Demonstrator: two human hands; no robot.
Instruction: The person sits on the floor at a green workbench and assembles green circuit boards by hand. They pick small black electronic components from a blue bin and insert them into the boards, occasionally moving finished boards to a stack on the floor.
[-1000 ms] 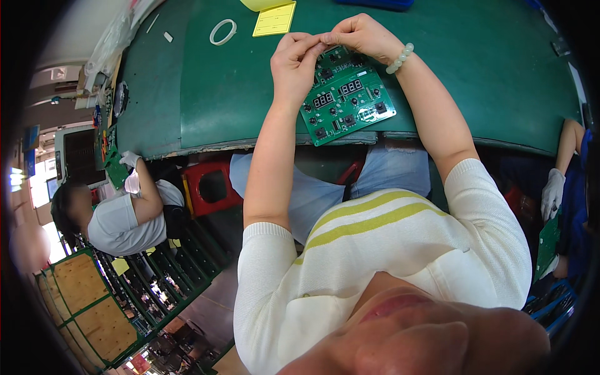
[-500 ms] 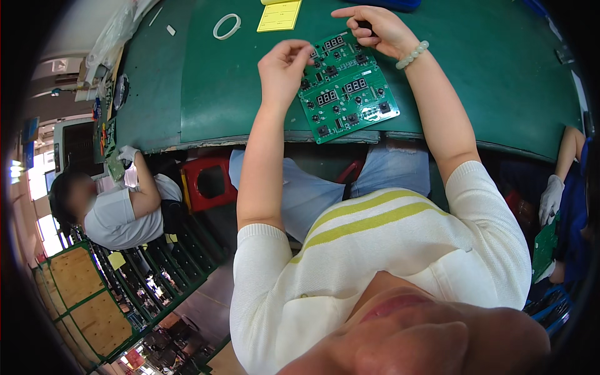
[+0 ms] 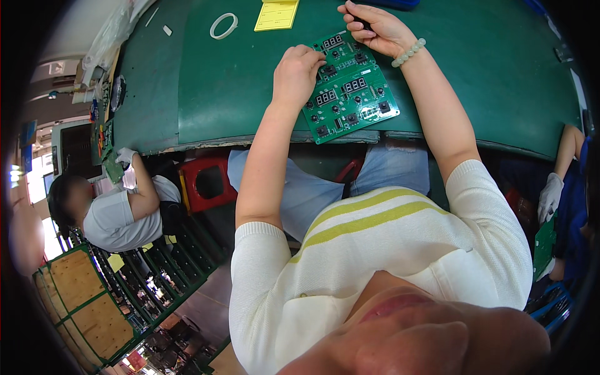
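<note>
A green circuit board [image 3: 347, 115] with white digit displays and black buttons lies slightly turned on the green-topped table, near its front edge. My left hand [image 3: 297, 74] is over the board's upper left part, its fingertips closed together at the surface; whatever they pinch is hidden. Beyond the board's upper right corner, my right hand [image 3: 382, 32] is raised with curled fingers. Something small and black [image 3: 360, 24] shows between those fingers; its kind cannot be made out. A pale bead bracelet [image 3: 409, 53] circles my right wrist.
On the table [image 3: 237, 87] lie a white ring [image 3: 224, 26], a yellow printed pad [image 3: 277, 15] and a blue tray [image 3: 394, 3] at the far edge. A gloved co-worker [image 3: 125, 212] sits left beside a red stool [image 3: 206, 185]; another person's gloved hand [image 3: 550, 197] is at right.
My left hand has moved right and down onto the board's upper left part. The right index finger, stretched out leftward before, has curled in. The board stays in place.
</note>
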